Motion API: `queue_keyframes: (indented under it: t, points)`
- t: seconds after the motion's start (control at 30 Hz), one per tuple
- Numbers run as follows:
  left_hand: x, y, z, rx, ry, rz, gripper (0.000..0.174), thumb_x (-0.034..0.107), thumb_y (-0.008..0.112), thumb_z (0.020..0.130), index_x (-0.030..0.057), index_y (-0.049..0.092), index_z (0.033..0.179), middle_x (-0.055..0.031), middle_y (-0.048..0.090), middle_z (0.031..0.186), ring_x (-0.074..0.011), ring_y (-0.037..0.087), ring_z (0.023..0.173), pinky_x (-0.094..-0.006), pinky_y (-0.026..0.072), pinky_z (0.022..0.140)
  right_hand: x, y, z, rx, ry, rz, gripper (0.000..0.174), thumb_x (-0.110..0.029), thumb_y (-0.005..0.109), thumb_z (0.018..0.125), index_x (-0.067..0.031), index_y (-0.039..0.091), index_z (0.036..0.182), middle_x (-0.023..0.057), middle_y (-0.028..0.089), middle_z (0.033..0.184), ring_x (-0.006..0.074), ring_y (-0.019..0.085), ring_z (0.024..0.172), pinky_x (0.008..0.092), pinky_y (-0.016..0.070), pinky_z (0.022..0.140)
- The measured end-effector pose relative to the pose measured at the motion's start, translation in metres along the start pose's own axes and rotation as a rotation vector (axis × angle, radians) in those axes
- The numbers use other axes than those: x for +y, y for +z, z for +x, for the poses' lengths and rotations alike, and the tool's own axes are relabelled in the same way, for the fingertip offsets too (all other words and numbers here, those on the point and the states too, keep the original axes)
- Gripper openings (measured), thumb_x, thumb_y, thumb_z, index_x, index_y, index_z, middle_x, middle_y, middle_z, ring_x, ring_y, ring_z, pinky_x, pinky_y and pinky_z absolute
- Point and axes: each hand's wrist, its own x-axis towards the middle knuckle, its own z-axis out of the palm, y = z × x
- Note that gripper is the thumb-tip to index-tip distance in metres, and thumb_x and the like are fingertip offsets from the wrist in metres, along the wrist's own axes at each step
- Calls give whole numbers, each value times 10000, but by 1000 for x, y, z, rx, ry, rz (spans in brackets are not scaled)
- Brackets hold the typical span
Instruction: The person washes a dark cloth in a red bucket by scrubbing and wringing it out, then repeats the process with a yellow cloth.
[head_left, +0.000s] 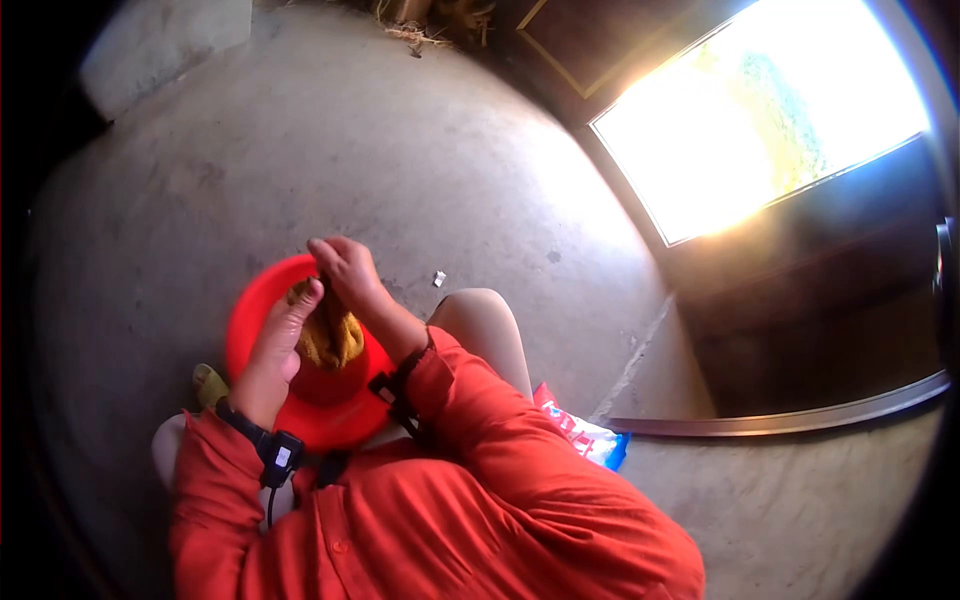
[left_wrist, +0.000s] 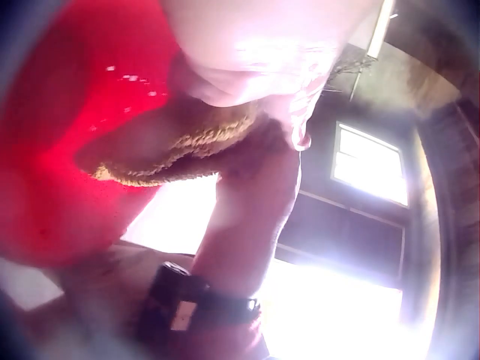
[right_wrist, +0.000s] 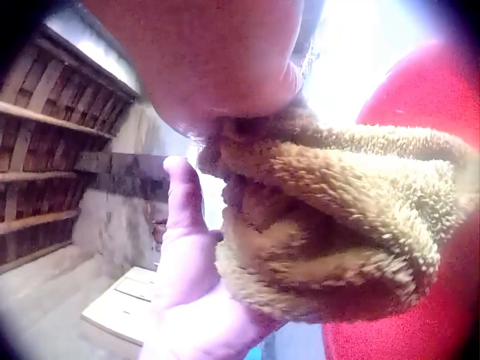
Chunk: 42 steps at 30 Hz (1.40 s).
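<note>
A fuzzy mustard-brown cloth (head_left: 335, 338) hangs bunched over a red basin (head_left: 248, 318). My right hand (head_left: 350, 272) grips its upper end, fingers curled round the fabric. Close against the cloth's left side is my left hand (head_left: 280, 335), its thumb pointing up. In the right wrist view, the folds of the cloth (right_wrist: 352, 217) cover the left fingers, so I cannot tell how they lie; the left palm (right_wrist: 199, 300) shows beside it. Seen from the left wrist, the cloth (left_wrist: 172, 154) droops below the left hand (left_wrist: 255, 52), with the red basin (left_wrist: 82, 97) behind.
A yellow-green slipper (head_left: 209, 385) is just left of the basin. Right of the knees lies a white, red and blue plastic bag (head_left: 590, 435). A small white scrap (head_left: 440, 278) is on the concrete floor (head_left: 400, 150). Bright daylight comes through the doorway (head_left: 760, 120).
</note>
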Motion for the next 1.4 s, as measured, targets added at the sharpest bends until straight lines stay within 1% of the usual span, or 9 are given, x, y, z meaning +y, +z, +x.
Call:
queue_keyframes:
  t: [0.27, 0.43, 0.7, 0.83, 0.93, 0.97, 1.1, 1.23, 1.4]
  points:
    - [23, 0, -5, 258, 206, 250, 266, 224, 637, 866, 7, 620, 1020, -52, 640, 947, -136, 621, 817, -298, 513, 732, -25, -6, -6, -223, 274, 143, 418, -433, 581, 895, -16, 560, 932, 43, 539, 651, 125, 475, 428, 271, 391, 391]
    - [25, -23, 3, 285, 244, -242, 264, 258, 591, 892, 46, 600, 1049, -47, 624, 1010, -160, 603, 921, -312, 488, 819, -1, -2, -18, -540, 151, 330, 482, -445, 574, 902, 9, 563, 1064, 29, 579, 832, 104, 535, 724, 263, 437, 639]
    - [10, -48, 22, 174, 121, -387, 341, 309, 525, 938, 28, 567, 1126, -99, 613, 1120, -220, 598, 1019, -362, 477, 903, -7, -4, -18, -172, 107, 437, 250, -144, 600, 894, -8, 549, 1097, 43, 606, 944, 126, 581, 856, 264, 495, 740]
    - [-21, -57, 33, 146, 60, -433, 371, 350, 517, 940, 45, 571, 1144, -84, 614, 1073, -211, 601, 961, -357, 492, 866, -36, 11, -38, -144, -116, 155, 154, -115, 623, 854, -35, 546, 961, 77, 616, 826, 146, 569, 734, 284, 494, 657]
    - [-36, -76, 27, -34, 107, -164, 241, 277, 480, 941, 93, 583, 1057, -39, 598, 963, -173, 583, 885, -324, 502, 786, -36, 24, -50, -148, -763, -612, 230, -213, 629, 837, -19, 506, 848, 151, 603, 725, 276, 633, 633, 369, 490, 529]
    - [-36, -57, 20, 50, 61, -266, 221, 264, 475, 938, 99, 582, 1041, -33, 596, 955, -168, 582, 883, -319, 502, 779, -31, 30, -49, -176, -632, -835, 268, -262, 603, 829, -24, 495, 768, 176, 605, 725, 373, 598, 593, 437, 473, 488]
    - [-34, -28, 23, 236, -60, -317, 265, 294, 421, 955, 103, 552, 1085, -58, 606, 1013, -179, 583, 954, -348, 489, 849, 2, 25, -20, 63, -365, -877, 199, -226, 575, 814, -60, 519, 719, 106, 549, 641, 294, 587, 522, 410, 451, 427]
    - [-79, -111, 43, -260, 149, -454, 301, 301, 427, 948, 103, 535, 1148, -62, 565, 1134, -203, 556, 1037, -344, 467, 909, -41, 22, -51, -25, -953, -941, 156, -215, 589, 779, -98, 512, 710, 38, 465, 605, 205, 550, 506, 350, 391, 373]
    - [-38, -31, 22, 178, -115, -313, 312, 311, 409, 972, 89, 542, 1145, -67, 572, 1170, -206, 570, 1025, -354, 462, 925, 6, 25, -19, 111, -459, -1080, 184, -253, 601, 775, -122, 504, 691, 58, 500, 634, 198, 545, 492, 338, 384, 361]
